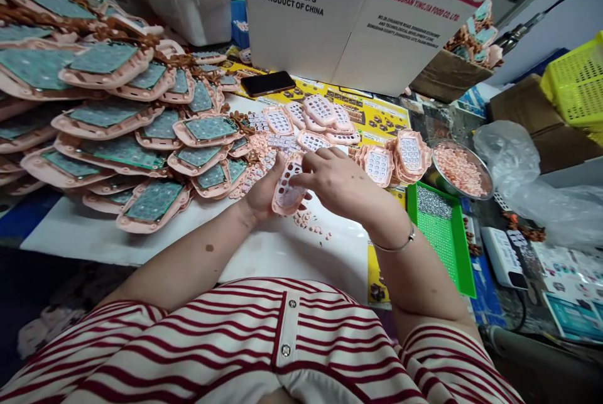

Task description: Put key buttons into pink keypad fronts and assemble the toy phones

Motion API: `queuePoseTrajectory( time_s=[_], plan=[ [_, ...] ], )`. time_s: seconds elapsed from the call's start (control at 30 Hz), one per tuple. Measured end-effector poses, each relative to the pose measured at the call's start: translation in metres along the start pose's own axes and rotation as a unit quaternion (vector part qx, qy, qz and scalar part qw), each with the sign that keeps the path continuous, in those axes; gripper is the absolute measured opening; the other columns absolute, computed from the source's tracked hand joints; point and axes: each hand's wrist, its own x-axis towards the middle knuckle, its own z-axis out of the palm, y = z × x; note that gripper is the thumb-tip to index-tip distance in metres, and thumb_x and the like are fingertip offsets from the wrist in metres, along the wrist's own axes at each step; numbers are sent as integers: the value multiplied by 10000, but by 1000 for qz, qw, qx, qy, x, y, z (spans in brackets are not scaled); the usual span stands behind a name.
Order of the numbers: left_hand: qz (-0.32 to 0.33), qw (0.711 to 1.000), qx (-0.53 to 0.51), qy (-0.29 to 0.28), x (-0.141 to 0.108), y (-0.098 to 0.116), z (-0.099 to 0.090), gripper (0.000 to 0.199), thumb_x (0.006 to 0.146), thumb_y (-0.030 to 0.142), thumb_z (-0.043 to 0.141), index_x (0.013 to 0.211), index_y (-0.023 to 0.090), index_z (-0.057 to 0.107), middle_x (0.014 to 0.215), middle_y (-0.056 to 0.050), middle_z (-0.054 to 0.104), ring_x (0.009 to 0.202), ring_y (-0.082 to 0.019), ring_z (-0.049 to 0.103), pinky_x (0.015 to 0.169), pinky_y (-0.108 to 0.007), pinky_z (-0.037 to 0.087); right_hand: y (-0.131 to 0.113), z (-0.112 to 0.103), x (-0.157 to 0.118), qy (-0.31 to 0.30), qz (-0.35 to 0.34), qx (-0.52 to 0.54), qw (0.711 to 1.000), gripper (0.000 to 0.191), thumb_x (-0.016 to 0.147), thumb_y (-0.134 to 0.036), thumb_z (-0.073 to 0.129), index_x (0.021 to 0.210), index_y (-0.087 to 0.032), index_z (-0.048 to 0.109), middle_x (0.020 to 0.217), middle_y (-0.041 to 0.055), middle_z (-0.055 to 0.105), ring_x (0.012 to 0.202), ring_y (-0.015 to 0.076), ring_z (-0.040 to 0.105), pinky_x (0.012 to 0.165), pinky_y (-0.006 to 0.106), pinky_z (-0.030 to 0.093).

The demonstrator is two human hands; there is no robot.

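head view. in the left hand, a pink perforated casing, tilted, above a white sheet; thumb along the near-left edge, fingers wrapped beneath, tips showing past the far side, closed firmly on it. right hand over the casing's upper right, fingers bent and partly closed, index and thumb down at the holed face; cannot tell whether anything small is pinched there. on the right wrist, a thin silver bangle.

just below the casing, loose small pink pieces on the sheet. beyond the hands, a heap of perforated pink casings; to the right, a nested stack of the same. next to that, a metal bowl of pink bits, and a green tray with small silvery parts at its far end. to the left, a large pile of pink shells with green boards. farther back, a black smartphone in front of a white printed carton.
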Motion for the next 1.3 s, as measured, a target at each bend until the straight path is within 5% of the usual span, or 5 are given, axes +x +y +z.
queuePoseTrajectory(
  time_s=[0.37, 0.77, 0.97, 1.17, 1.3],
  plan=[
    [50, 989, -134, 25, 5, 10, 12, 818, 878, 806, 275, 1102, 118, 657, 920, -157, 724, 906, -282, 715, 680, -372, 597, -39, 58, -17, 144, 125, 107, 976, 304, 984, -427, 525, 1083, -175, 664, 1167, 117, 704, 1042, 240, 595, 929, 385, 425],
    [12, 992, -127, 5, 3, 5, 13, 771, 921, 758, 235, 966, 130, 680, 912, -165, 736, 933, -263, 723, 541, -269, 544, -37, 72, -27, 249, 106, 33, 962, 292, 988, -180, 485, 1234, -115, 629, 1183, 142, 736, 1110, 222, 670, 1018, 421, 480],
    [12, 993, -117, -6, 1, 2, 13, 790, 897, 791, 263, 1052, 146, 693, 941, -126, 746, 1013, -291, 702, 638, -304, 567, -39, 87, -25, 211, 29, -22, 977, 296, 992, -204, 503, 1262, -167, 616, 1235, 124, 718, 1158, 225, 654, 1086, 465, 469],
    [-42, 990, -135, 30, 1, 5, 15, 690, 930, 719, 333, 1130, 150, 667, 788, -113, 725, 639, -192, 687, 406, -220, 457, -42, 89, -29, 218, 30, -27, 975, 341, 987, -171, 499, 1318, -165, 580, 1273, 138, 697, 1204, 235, 639, 1094, 468, 479],
    [-31, 990, -136, 12, 1, 6, 16, 727, 909, 749, 330, 1176, 158, 659, 907, -143, 739, 816, -252, 723, 507, -264, 537, -45, 89, -30, 207, 57, -36, 976, 344, 988, -175, 497, 1323, -183, 577, 1266, 118, 705, 1210, 233, 639, 1095, 465, 481]
  ],
)
